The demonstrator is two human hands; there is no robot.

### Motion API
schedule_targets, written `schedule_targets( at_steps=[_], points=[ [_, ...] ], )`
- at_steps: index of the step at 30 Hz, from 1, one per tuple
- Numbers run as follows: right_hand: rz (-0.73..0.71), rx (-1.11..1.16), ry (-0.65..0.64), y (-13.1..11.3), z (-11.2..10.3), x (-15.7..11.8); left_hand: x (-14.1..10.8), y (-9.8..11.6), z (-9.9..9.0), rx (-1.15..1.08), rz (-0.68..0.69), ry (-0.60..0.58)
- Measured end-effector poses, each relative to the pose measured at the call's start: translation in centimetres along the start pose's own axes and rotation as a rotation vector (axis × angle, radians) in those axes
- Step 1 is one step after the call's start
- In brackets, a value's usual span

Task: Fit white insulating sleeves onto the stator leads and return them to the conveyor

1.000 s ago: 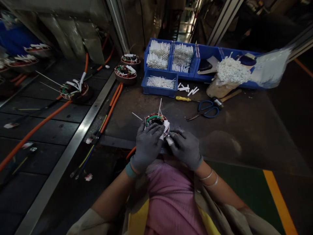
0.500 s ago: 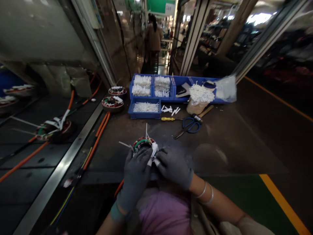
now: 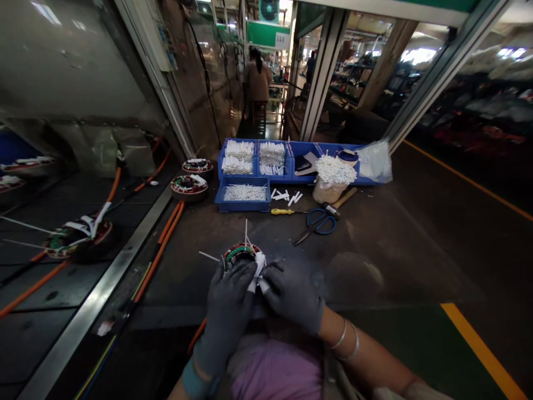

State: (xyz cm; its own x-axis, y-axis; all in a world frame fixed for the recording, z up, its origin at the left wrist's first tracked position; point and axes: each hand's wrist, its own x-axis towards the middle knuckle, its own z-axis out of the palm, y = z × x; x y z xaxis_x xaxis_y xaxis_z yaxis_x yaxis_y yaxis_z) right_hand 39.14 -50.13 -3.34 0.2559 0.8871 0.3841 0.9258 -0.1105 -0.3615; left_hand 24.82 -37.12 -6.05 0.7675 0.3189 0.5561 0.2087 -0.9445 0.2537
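Downward in the head view, a wound motor stator sits between both hands, its far side showing past the fingers. The gray-gloved left hand curls over its near edge, fingers together; the gloved right hand pinches white sleeving against its side. A loosened pinch could let that sleeving slip, and the thin white strips standing up could snag a glove.
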Motion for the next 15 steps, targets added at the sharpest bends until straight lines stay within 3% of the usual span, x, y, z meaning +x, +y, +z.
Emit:
schedule_targets(
  at_steps=[11, 15],
  points=[
    [-0.009, 0.039, 0.074, -0.3, -0.5, -0.36, 0.12, 0.69, 0.02, -0.065, -0.064, 0.049],
    [0.02, 0.012, 0.019, -0.36, -0.1, -0.12, 0.16, 0.78, -0.08, -0.084, -0.075, 0.055]
  ],
)
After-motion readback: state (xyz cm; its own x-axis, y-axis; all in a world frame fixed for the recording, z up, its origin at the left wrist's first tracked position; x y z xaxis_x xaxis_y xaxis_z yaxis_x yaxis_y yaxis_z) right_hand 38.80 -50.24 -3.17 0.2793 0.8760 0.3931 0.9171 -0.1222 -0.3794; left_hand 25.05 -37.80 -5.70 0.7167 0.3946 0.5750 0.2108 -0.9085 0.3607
